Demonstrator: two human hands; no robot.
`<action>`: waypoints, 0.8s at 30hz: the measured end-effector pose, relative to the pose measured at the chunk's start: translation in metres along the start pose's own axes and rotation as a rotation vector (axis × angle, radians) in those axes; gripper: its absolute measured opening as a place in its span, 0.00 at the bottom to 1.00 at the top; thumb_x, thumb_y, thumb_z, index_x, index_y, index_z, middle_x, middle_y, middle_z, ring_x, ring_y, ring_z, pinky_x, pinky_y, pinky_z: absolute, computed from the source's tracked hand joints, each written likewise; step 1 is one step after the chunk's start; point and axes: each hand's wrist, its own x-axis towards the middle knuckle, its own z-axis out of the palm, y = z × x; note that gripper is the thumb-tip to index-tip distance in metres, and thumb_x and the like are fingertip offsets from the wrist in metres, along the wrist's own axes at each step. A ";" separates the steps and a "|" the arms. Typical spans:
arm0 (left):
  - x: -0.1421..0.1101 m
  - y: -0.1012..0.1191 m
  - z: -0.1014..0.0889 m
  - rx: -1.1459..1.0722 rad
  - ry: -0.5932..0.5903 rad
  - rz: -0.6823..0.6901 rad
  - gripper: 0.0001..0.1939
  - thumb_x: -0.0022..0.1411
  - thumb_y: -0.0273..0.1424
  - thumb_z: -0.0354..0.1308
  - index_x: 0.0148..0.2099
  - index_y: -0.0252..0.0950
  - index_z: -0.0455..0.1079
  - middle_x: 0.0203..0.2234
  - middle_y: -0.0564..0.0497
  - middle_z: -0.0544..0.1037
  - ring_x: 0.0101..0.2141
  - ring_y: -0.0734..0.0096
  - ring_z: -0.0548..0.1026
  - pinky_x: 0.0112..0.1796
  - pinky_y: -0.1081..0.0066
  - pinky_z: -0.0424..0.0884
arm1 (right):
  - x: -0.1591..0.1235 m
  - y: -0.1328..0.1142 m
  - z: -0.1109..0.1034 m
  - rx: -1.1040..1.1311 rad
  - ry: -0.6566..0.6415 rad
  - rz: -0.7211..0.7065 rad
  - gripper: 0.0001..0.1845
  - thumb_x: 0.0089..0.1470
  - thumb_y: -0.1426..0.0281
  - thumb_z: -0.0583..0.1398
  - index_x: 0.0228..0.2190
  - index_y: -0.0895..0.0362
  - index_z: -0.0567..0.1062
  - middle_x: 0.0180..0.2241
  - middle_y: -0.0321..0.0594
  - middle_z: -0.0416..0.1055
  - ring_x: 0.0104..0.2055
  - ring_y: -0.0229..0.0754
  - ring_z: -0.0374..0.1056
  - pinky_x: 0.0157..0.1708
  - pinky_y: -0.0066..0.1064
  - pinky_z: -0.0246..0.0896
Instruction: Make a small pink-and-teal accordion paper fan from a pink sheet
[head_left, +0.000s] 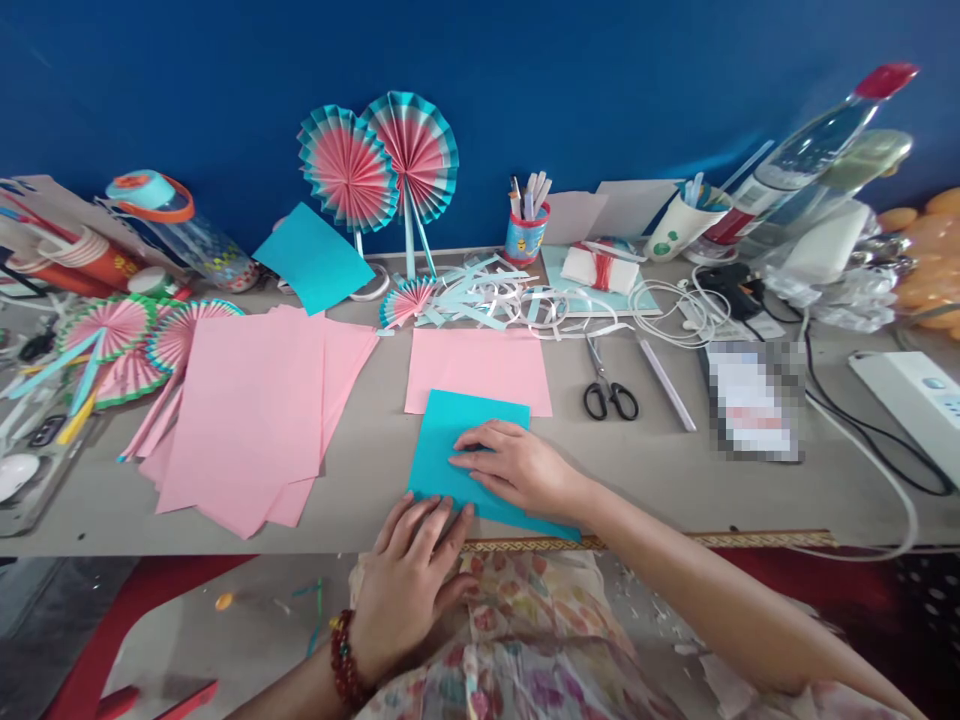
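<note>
A blue sheet of paper (450, 440) lies on the desk at its front edge, in the middle of the head view. Its far part overlaps a pink sheet of paper (480, 365). My right hand (517, 465) rests flat on the blue sheet with fingers stretched to the left. At the sheet's near left edge, my left hand (416, 555) has its fingers spread, the tips touching the paper. A bead bracelet (345, 660) circles my left wrist. Neither hand grips anything.
Pink sheets (247, 420) are piled at the left. Scissors (609, 385), a glue stick (666, 385) and a blurred phone (754, 400) lie at the right. Paper strips (487, 295) and folded paper fans (412, 155) stand behind. A tilted bottle (795, 160) and a power strip (911, 400) are far right.
</note>
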 end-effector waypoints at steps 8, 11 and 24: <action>-0.004 -0.001 0.005 0.044 0.037 -0.010 0.29 0.67 0.49 0.51 0.67 0.49 0.60 0.56 0.51 0.72 0.56 0.58 0.67 0.57 0.61 0.61 | 0.001 -0.002 -0.002 -0.044 -0.006 -0.030 0.17 0.65 0.70 0.54 0.52 0.56 0.75 0.53 0.46 0.71 0.53 0.46 0.65 0.55 0.41 0.61; 0.000 -0.002 0.004 0.058 0.079 0.026 0.25 0.69 0.45 0.50 0.66 0.48 0.62 0.54 0.50 0.74 0.54 0.59 0.69 0.55 0.61 0.62 | 0.000 -0.002 -0.003 -0.062 -0.014 -0.027 0.16 0.65 0.69 0.54 0.51 0.57 0.75 0.53 0.46 0.71 0.53 0.46 0.65 0.56 0.40 0.61; -0.001 -0.005 0.012 0.023 0.136 0.035 0.25 0.69 0.48 0.49 0.64 0.49 0.65 0.52 0.52 0.75 0.52 0.58 0.69 0.56 0.60 0.59 | -0.008 -0.006 -0.005 -0.123 -0.029 -0.043 0.17 0.65 0.69 0.52 0.51 0.57 0.74 0.57 0.46 0.69 0.56 0.45 0.64 0.57 0.39 0.61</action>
